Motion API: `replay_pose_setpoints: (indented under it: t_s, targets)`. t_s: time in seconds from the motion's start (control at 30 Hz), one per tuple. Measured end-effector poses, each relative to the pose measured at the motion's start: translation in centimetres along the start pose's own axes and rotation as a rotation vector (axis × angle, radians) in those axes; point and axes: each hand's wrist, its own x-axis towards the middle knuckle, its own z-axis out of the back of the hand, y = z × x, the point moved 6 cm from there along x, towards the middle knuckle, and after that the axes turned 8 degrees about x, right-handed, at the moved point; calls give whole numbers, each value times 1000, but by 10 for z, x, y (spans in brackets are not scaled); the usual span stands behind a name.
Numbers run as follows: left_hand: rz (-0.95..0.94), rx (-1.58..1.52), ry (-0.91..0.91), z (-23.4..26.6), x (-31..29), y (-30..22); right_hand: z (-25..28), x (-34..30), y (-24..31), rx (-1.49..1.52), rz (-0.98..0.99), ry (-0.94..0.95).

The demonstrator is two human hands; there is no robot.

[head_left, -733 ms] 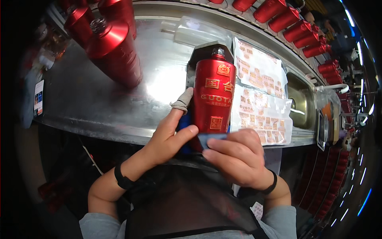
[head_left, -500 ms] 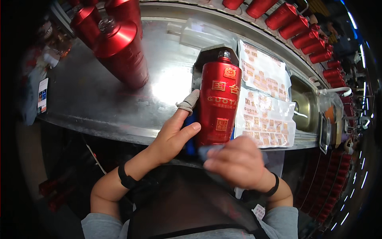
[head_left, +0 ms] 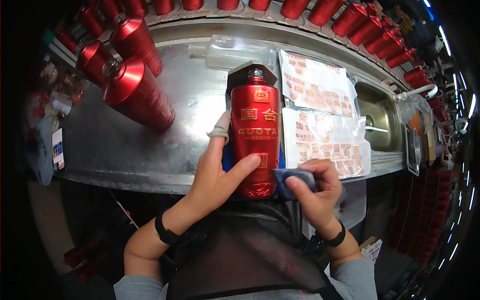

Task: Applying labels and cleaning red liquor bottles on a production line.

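A red bottle (head_left: 255, 142) with gold lettering and a clear stopper lies in front of me, its neck pointing away. My left hand (head_left: 215, 172) steadies it from the left. Its thumb presses on the bottle's front near the gold square, and a pale finger cot (head_left: 219, 131) covers one fingertip along the side. Beside the bottle's lower right, my right hand (head_left: 320, 192) pinches a folded blue-grey cloth (head_left: 291, 181). The cloth is close to the bottle; whether they touch I cannot tell. Under the bottle's neck shows a dark angular rest (head_left: 270, 75), with blue material (head_left: 281, 157) lower down.
Sheets of gold decals (head_left: 327, 142) lie right of the bottle, before a sink (head_left: 385, 117) with a white tap (head_left: 425, 90). More red bottles (head_left: 137, 92) stand at the left. A clear bottle (head_left: 235, 51) lies behind. Red bottles (head_left: 320, 11) line the far conveyor. A phone (head_left: 58, 147) rests at the left edge.
My right hand with the cloth has moved from the bottle's base to its lower right side. My left thumb has slid further onto the bottle's front. The whole view has shifted slightly.
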Motion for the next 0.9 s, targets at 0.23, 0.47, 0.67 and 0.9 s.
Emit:
replay_pose_setpoints:
  t_s: [0.23, 0.47, 0.67, 0.9]
  targets:
    - [65, 78, -77, -11, 14, 0, 5, -7, -15, 151, -113, -73]
    - [164, -23, -21, -18, 14, -4, -8, 1, -6, 61, 5, 34]
    - [-200, 362, -73, 13, -17, 4, 18, 7, -24, 145, -201, -129]
    - [-507, 1019, 197, -7, -13, -21, 7, 1, -32, 258, -200, -62]
